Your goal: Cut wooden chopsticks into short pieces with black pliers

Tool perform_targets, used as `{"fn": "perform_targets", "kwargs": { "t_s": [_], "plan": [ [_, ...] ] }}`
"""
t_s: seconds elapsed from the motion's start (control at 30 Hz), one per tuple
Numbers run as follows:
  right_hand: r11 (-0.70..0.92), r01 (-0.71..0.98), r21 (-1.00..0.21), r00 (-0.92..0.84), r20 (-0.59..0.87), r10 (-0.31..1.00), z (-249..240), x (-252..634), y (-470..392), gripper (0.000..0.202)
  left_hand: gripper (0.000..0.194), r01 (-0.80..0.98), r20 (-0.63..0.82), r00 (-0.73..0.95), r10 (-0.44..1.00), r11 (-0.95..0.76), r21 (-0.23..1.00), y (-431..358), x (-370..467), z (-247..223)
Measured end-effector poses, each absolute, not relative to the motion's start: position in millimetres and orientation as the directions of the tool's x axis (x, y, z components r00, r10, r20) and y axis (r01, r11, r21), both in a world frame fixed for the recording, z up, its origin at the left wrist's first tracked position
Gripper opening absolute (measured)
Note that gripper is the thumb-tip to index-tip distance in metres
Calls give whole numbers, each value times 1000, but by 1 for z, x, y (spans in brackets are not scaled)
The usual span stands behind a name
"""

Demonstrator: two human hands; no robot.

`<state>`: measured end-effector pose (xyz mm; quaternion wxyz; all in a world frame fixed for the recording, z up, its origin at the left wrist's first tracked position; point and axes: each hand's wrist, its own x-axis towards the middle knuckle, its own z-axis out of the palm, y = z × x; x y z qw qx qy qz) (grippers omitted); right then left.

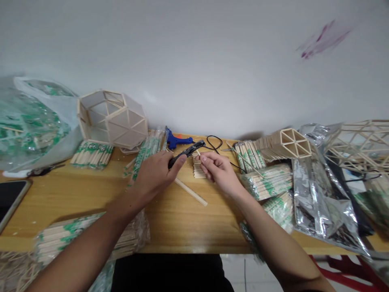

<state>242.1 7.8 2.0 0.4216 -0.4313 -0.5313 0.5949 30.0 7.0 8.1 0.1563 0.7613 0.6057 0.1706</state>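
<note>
My left hand [156, 169] is closed around the dark handles of a pair of pliers [191, 149], whose head points right. Between the thumb and fingers of my right hand [221, 169] is a short wooden stick [198, 153], its upper end close to the plier jaws. Whether the jaws touch it I cannot tell. Just below, a row of short cut sticks [199, 173] lies on the table, partly hidden by my right fingers. A longer wooden stick [191, 192] lies slantwise between my hands.
Behind my hands lies a blue glue gun [179, 140] with a black cable [215, 140]. Wooden stick frames [127, 117] stand at the left and right [295, 142]. Bagged sticks [269, 180], scissors [45, 169], a phone [12, 200] and a plastic bag [60, 109] occupy the table [188, 231].
</note>
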Motion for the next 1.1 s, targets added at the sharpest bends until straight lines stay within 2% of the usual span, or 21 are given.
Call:
{"fn": "perform_targets", "kwargs": {
  "t_s": [0.2,0.63,0.8,1.1],
  "plan": [
    [-92,-43,-995,-322,-74,944,5,245,10,43,53,847,147,228,963,-271,457,9,27,-2],
    [-399,-214,-892,-482,-259,837,7,249,11,33,51,757,157,283,946,-321,570,11,24,-1],
    [-423,-236,-875,-498,-264,826,5,249,11,34,50,767,154,279,948,-317,558,10,24,0],
    [-459,-226,-859,-437,-331,836,5,246,10,37,57,838,44,228,973,-219,500,10,29,7]
  ]
}}
